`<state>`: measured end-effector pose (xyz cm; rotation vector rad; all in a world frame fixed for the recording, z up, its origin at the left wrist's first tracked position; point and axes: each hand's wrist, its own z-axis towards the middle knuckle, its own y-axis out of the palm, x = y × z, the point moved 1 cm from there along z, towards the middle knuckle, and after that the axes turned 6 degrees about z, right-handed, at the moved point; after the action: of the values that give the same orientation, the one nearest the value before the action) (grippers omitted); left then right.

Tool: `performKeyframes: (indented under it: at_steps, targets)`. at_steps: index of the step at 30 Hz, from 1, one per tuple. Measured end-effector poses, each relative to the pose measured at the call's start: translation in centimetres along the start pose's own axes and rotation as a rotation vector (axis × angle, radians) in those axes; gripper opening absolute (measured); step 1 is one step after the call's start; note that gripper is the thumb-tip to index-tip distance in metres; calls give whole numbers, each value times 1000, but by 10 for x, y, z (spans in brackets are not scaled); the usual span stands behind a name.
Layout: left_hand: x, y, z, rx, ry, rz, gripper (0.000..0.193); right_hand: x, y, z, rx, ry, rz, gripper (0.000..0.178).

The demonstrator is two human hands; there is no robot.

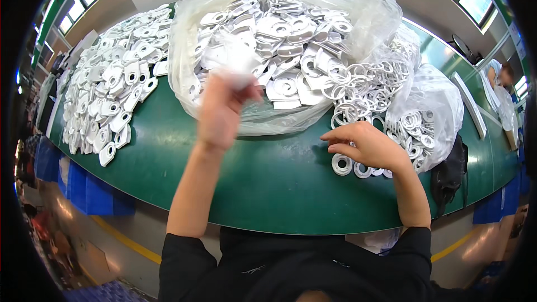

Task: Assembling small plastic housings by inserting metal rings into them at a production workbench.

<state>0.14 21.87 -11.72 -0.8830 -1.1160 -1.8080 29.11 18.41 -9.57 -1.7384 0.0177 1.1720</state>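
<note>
black shirt (pixel 291 268) is closest to my feed, then the green table (pixel 268 190). left hand (pixel 222 100) is blurred but looks closed round a white piece (pixel 239 67), up over the clear bag (pixel 180 67). right hand (pixel 364 142) is loosely curled, nothing in it that i can see, over a few flat rings (pixel 342 164); can't tell if it touches them. i'd call it mid-job: the bag is heaped with white plates (pixel 279 28), so plenty looks left. big loose pile (pixel 112 86) at left may be the done side, can't confirm. more loose rings lie right of the plates. held piece: plain white, outline smeared, shape unreadable; the plates show a flat base with a round hole.
</note>
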Motion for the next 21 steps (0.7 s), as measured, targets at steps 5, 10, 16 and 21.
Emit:
performKeyframes:
  at_steps: [5, 10, 16, 21]
  targets:
    - [36, -15, 20, 671, 392, -86, 49, 4, 1, -7, -23, 88, -60, 30]
    - [-14, -35, 16, 218, -7, 842, 36, -4, 3, -7, -100, 128, -120, 30]
    - [-58, 4, 10, -167, 394, 1485, 42, 3, 5, -18, -133, 61, -219, 33]
    - [-60, 10, 7, -64, 299, 1641, 44, -1, 5, -16, -179, 151, -218, 32]
